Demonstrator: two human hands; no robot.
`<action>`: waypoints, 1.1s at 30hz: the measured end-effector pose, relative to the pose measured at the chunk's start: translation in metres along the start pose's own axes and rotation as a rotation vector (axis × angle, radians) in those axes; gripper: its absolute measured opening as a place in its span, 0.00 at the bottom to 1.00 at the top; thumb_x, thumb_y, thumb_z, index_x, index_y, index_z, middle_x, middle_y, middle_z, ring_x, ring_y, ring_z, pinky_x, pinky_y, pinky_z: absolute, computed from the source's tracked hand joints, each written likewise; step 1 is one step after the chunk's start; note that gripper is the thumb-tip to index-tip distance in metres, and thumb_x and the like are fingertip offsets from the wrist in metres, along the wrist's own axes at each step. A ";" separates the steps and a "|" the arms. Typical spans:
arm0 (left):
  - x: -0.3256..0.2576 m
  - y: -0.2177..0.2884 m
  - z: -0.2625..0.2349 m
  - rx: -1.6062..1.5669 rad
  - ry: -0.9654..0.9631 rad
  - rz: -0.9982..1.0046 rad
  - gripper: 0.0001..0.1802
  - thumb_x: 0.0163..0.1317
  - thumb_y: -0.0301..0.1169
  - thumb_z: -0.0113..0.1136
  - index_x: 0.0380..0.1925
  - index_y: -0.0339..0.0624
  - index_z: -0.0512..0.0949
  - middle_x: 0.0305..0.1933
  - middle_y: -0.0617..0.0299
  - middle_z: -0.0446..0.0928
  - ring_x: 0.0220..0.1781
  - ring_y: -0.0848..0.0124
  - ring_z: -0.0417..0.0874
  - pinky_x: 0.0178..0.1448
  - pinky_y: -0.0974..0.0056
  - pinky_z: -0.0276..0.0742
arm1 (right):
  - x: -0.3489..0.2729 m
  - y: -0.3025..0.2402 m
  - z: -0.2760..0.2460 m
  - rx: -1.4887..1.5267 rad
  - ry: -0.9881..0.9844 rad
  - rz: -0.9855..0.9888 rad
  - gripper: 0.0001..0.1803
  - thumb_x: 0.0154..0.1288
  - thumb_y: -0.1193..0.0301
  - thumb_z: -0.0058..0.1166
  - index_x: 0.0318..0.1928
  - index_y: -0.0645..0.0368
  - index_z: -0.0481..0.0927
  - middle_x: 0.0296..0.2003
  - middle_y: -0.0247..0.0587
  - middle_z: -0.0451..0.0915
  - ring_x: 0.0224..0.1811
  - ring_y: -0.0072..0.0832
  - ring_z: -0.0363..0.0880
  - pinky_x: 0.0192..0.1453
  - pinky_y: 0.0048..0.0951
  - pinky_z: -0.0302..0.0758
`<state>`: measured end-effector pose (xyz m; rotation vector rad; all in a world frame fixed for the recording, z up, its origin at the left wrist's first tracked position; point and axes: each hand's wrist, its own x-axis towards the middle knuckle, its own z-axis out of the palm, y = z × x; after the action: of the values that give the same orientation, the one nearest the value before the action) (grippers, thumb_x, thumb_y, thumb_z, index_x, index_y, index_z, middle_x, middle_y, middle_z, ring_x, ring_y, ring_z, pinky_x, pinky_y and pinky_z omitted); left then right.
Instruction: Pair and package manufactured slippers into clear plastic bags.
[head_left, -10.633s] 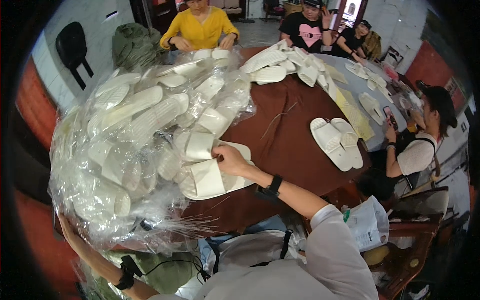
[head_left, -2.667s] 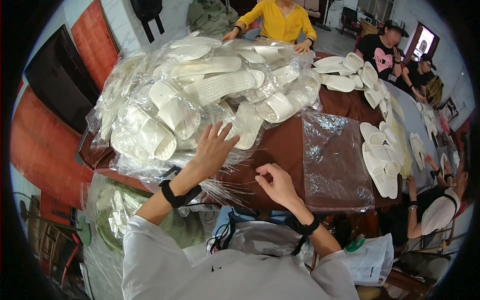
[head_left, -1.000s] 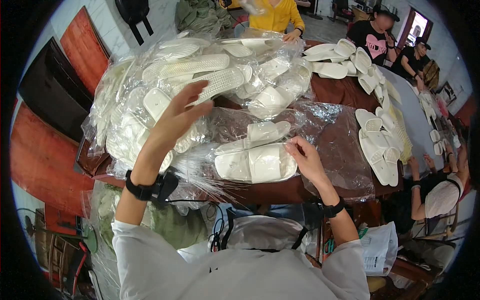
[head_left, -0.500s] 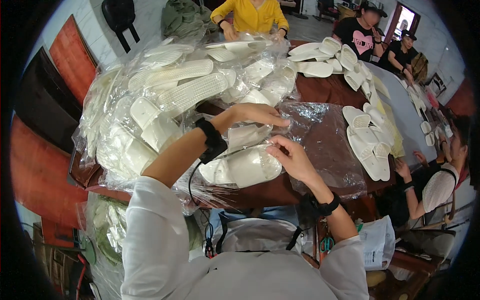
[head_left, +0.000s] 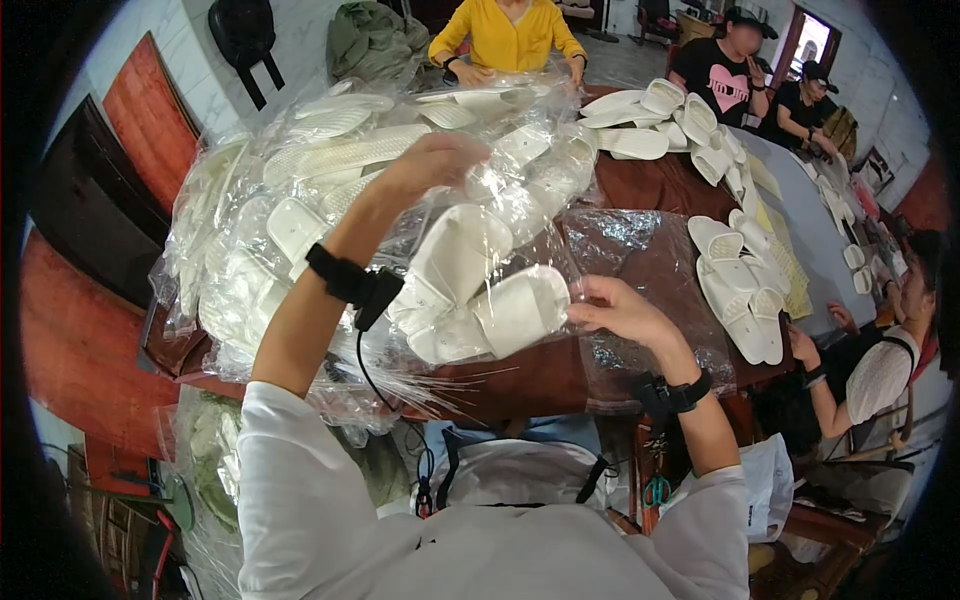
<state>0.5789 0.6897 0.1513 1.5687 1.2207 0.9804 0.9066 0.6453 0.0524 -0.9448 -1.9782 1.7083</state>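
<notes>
A pair of white slippers point(head_left: 525, 310) lies in a clear plastic bag point(head_left: 545, 255) in front of me, the two splayed apart at an angle. My right hand point(head_left: 625, 312) is closed at the right end of the pair, with thumb and fingers pinching the bag film by a slipper's end. My left hand point(head_left: 440, 163) is raised beyond the pair, over the heap of bagged slippers point(head_left: 345, 150). Its fingers are smeared by motion, so whether they grip the film cannot be made out.
Another clear bag point(head_left: 645, 270) lies flat on the brown tablecloth point(head_left: 640, 180). Unbagged white slippers point(head_left: 740, 285) are stacked to the right, with more slippers point(head_left: 630, 140) at the far right. Thin clear strips point(head_left: 420, 390) lie near the front edge. Co-workers sit or stand around the table.
My left hand has moved up and left, away from the slippers. The pair has spread apart inside its bag. My right hand has shifted slightly right, still at the bag.
</notes>
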 end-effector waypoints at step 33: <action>0.009 0.130 -0.086 -0.436 0.342 0.641 0.06 0.68 0.33 0.53 0.35 0.45 0.76 0.31 0.67 0.77 0.29 0.77 0.77 0.31 0.75 0.71 | 0.012 -0.014 0.001 0.131 0.376 -0.184 0.09 0.67 0.68 0.53 0.45 0.59 0.77 0.32 0.27 0.76 0.35 0.15 0.74 0.36 0.19 0.73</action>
<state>0.5352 0.6980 0.3005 1.4881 0.6331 1.8490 0.8940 0.6526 0.0642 -0.9264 -1.6351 1.4195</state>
